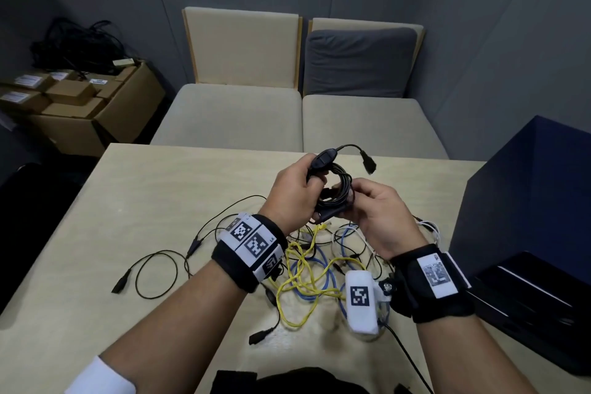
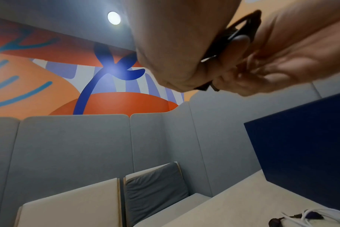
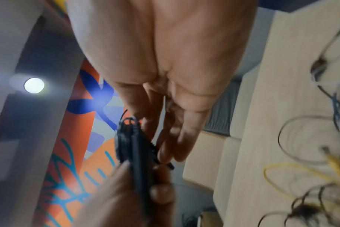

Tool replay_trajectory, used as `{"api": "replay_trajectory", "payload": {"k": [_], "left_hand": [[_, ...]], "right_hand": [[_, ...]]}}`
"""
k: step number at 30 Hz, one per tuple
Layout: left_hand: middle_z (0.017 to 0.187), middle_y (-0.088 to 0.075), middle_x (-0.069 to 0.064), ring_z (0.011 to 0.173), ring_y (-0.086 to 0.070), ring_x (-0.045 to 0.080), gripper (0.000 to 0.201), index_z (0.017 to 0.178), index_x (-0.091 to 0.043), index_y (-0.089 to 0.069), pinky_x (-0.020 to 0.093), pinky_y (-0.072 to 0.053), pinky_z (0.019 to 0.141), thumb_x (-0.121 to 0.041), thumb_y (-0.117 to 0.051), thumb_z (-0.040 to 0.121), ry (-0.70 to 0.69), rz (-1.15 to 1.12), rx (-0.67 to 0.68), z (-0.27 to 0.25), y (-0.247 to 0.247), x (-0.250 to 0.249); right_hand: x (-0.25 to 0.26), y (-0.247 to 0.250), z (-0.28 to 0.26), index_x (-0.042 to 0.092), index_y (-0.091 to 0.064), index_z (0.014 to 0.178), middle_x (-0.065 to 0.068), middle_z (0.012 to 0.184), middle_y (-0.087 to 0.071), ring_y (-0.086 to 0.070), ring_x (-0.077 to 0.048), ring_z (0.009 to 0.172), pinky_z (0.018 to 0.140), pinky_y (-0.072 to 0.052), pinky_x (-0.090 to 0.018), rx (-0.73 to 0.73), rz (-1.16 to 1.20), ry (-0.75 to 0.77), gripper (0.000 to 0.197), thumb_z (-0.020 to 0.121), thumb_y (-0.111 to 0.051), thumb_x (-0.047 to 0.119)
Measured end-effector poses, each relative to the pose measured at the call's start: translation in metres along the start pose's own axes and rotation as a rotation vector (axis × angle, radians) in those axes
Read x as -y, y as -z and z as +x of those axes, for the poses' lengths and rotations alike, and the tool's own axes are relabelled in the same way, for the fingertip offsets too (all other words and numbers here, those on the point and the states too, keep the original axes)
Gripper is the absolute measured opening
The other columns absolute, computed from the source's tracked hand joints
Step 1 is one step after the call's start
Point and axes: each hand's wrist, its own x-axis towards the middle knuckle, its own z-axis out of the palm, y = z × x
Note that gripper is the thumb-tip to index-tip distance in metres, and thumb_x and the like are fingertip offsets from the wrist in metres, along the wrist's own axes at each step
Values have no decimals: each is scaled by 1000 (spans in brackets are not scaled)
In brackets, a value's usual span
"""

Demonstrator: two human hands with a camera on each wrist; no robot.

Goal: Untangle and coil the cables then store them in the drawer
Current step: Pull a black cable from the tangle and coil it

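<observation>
Left hand: raised above the counter, fingers curled round the left side of the black coiled cable, thumb near its oval inline control; grip pinching the coil
Right hand: raised beside the left, fingers and thumb wrapped on the right and lower side of the same coil; grip pinching the coil; in the right wrist view the fingers reach down along the black bundle, blurred
Black coiled cable: wound in a small ring held between both hands, clear of the counter; a short free end arcs up and right and ends in a black plug hanging in the air
Left wrist view: palm close to the lens, a dark piece of cable pressed between the two hands
Counter: pale wood, carrying the loose cables
Tangle: yellow cable, blue cable, white cable and thin black leads crossed over one another, lying under and just behind the wrists
Thin black cable: spread in loops on the counter left of the tangle, its plug ends apart from the pile
Drawer unit: dark blue, standing at the right edge of the counter; whether a drawer is pulled out I cannot tell
Seats: two beige padded seats behind the counter, the right one with a grey cushion
Cardboard boxes: stacked at far left, with a heap of black cables on top
</observation>
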Motion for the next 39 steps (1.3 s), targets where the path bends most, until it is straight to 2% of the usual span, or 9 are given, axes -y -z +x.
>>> {"api": "replay_trajectory", "payload": {"k": [4, 7, 16, 19, 22, 26, 30, 35, 39], "left_hand": [[82, -59, 9, 53, -54, 11, 23, 91, -22, -53, 20, -46, 41, -3, -41, 94, -13, 22, -1, 0, 0, 0], [76, -57, 2, 52, -55, 3, 25, 96, -23, -55, 15, -43, 42, -2, -41, 93, -22, 18, 18, 0, 0, -1], [86, -67, 10, 70, -66, 22, 17, 101, -9, -59, 28, -51, 48, -8, -43, 99, 169, -304, 129, 2, -5, 2], [87, -68, 10, 69, -66, 16, 19, 109, -5, -57, 25, -48, 51, -10, -41, 100, 182, -352, 117, 1, -6, 5], [86, -64, 7, 67, -59, 11, 21, 109, -9, -59, 26, -48, 58, -10, -40, 101, 154, -331, 107, 2, -6, 6], [87, -60, 13, 73, -57, 22, 23, 110, -2, -58, 31, -50, 61, -12, -39, 102, 151, -375, 132, 3, -4, 6], [81, -58, 9, 71, -57, 20, 26, 106, -4, -58, 31, -49, 59, -21, -38, 103, 148, -380, 148, 4, -3, 2], [61, -40, -2, 56, -49, 13, 29, 84, -14, -56, 32, -43, 63, -26, -37, 103, 209, -342, 30, 8, -4, 5], [65, -46, -3, 61, -53, 15, 21, 85, -18, -57, 42, -50, 73, -25, -45, 100, 187, -272, -11, 9, -8, 7]], "right_hand": [[14, -5, -4, -1, -61, 97, -17, 88, -68, -67, -27, 81, 86, -53, -45, -33, 299, -93, 30, 96, -46, 24], [19, -10, -3, 8, -53, 89, -16, 80, -66, -66, -26, 71, 74, -55, -41, -75, 173, -28, 4, 93, -55, 8], [8, -11, 4, 17, -38, 83, -12, 74, -59, -58, -26, 67, 60, -50, -42, -183, 318, -30, 26, 95, -41, -6], [4, -10, 5, 22, -51, 83, -3, 83, -61, -64, -24, 75, 75, -53, -48, -232, -121, 127, 26, 95, -47, -1], [8, -12, 1, 28, -66, 94, 7, 100, -47, -51, -13, 95, 87, -44, -27, -227, -832, 339, 27, 94, -51, 5], [22, -15, -1, 28, -64, 116, 4, 107, -33, -35, -19, 104, 92, -34, -31, -87, -1268, 291, 24, 93, -59, 32], [25, -12, 3, 21, -70, 103, 3, 101, -38, -43, -14, 91, 79, -38, -23, -119, -1062, 366, 19, 85, -70, 28], [30, -7, -1, 17, -63, 95, 9, 99, -48, -52, -4, 79, 73, -43, -16, -196, -739, 572, 7, 89, -59, 15], [26, -7, -5, 16, -54, 92, -5, 92, -66, -53, -12, 70, 68, -49, -30, -198, -283, 430, 5, 90, -49, 16]]}}
